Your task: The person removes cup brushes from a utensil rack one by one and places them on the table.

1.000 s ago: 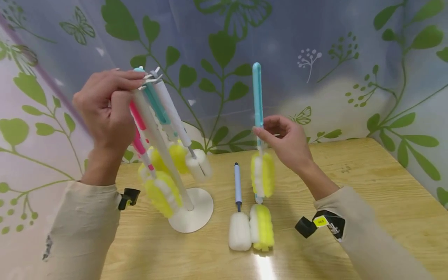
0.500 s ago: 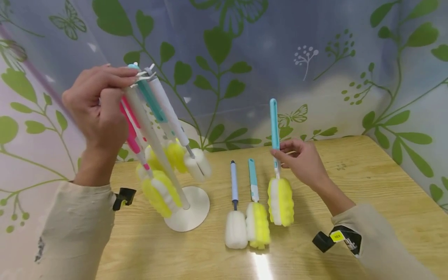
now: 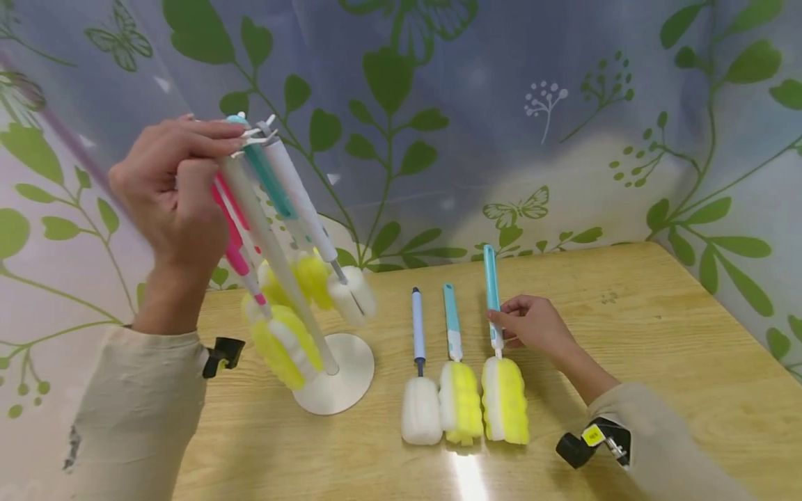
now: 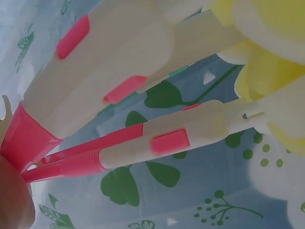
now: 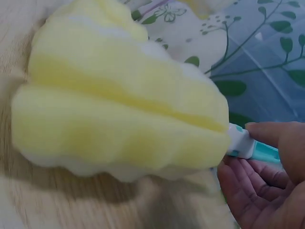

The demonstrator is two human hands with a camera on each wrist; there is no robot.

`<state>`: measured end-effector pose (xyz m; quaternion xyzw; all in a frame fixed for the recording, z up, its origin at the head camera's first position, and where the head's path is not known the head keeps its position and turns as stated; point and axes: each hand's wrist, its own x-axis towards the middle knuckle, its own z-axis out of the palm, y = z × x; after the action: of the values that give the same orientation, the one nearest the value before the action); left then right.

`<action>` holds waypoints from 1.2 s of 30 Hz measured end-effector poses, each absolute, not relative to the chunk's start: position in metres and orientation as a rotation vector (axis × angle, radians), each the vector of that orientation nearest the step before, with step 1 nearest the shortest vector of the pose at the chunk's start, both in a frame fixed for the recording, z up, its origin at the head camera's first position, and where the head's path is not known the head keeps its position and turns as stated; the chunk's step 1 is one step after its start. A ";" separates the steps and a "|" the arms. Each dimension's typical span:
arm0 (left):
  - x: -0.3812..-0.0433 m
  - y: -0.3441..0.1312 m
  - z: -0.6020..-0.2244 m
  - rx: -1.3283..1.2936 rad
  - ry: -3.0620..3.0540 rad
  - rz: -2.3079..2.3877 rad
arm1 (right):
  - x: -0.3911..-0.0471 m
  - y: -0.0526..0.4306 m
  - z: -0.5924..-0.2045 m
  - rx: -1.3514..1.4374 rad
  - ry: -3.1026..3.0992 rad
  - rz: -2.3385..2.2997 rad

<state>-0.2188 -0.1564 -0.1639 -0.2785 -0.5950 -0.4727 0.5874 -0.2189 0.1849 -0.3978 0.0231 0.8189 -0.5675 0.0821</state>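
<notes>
My left hand grips the top of a white brush stand, which tilts with several sponge brushes hanging from its hooks. Among them are a white-headed brush with a pale handle and pink-handled brushes, seen close in the left wrist view with a pink and white handle. My right hand pinches the teal and white handle of a yellow and white sponge brush. That brush is low at the table, its sponge head filling much of the right wrist view.
To the left of the held brush lie a teal-handled yellow and white sponge brush and a white sponge brush with a lilac handle, side by side. Beneath is a wooden table. A leaf-patterned curtain hangs behind.
My right hand has moved right and down with the sponge brush, bringing it beside the two lying brushes. My left hand keeps its grip on the stand.
</notes>
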 end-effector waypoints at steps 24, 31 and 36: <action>-0.202 -0.183 -0.159 -0.663 -1.666 -0.867 | -0.246 0.177 -0.433 0.016 2.493 -1.415; -0.195 -0.178 -0.164 -0.525 -1.669 -0.508 | -0.244 0.178 -0.432 -0.006 2.484 -1.430; -0.193 -0.167 -0.164 -0.420 -1.670 -0.299 | -0.242 0.183 -0.433 0.010 2.500 -1.500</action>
<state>-0.1930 -0.1669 -0.1639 -0.1842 -0.7326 -0.1312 0.6420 -0.2416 0.1833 -0.4329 0.0035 0.8520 -0.5113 0.1129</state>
